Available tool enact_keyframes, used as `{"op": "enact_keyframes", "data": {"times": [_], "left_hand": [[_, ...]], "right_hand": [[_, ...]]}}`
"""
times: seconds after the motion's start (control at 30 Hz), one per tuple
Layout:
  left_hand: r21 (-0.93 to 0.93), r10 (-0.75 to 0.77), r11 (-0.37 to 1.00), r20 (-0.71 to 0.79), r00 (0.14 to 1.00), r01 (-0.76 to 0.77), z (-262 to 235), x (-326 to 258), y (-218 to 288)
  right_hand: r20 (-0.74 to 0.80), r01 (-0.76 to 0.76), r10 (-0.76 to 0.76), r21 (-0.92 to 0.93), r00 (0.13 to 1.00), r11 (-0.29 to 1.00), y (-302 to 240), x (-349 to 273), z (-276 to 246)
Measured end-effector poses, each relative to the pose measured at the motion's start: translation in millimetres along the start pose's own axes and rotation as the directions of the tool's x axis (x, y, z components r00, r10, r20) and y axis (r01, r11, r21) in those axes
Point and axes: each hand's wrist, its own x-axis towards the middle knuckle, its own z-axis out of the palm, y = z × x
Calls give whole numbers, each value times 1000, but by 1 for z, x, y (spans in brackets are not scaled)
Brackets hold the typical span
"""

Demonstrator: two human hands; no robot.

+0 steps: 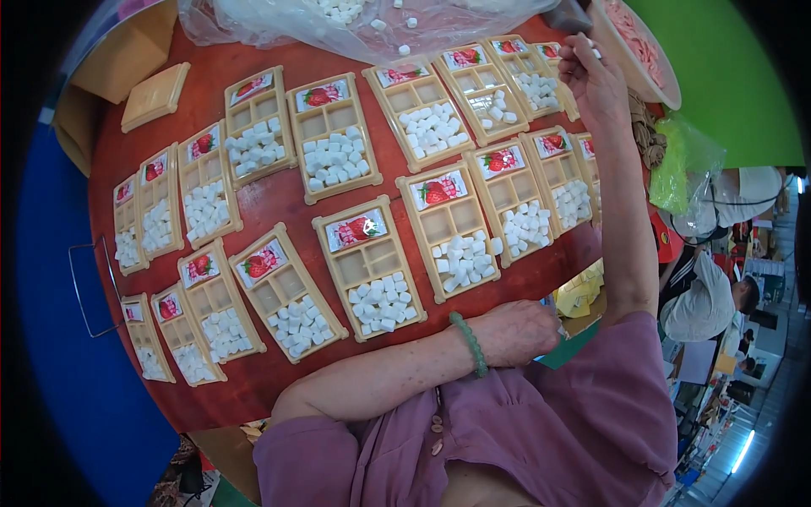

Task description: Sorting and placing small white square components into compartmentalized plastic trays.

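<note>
My right hand [593,80] reaches over the far right of the red table, fingers closed around what look like small white marshmallows [596,54]. Close to me, my left hand [517,331] is curled at the table's near edge; its fingertips are hidden. A green bead bracelet circles that wrist. Rows of cream compartment trays [370,269] cover the table, each with a strawberry-printed packet [441,191] in one end. White marshmallows [380,302] fill the large compartment of most trays. One far tray [480,83] has only several marshmallows in it.
A clear plastic bag [287,25] with loose marshmallows lies at the far edge. Stacked cream trays [155,95] sit far left. A basin [661,80] of pink pieces stands at far right, beside a dark grey container [568,17]. A yellow-green bag [672,165] hangs near the right edge.
</note>
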Motion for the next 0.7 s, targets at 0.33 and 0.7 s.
{"op": "enact_keyframes", "data": {"times": [0.33,0.7], "left_hand": [[-59,-46,997,-34,998,44,8,-2,-5],[-8,-1,1000,-31,1000,1,-6,-4,0]], "right_hand": [[239,76,24,-401,971,913,-34,26,132],[432,346,183,-863,883,368,-21,-61,14]]}}
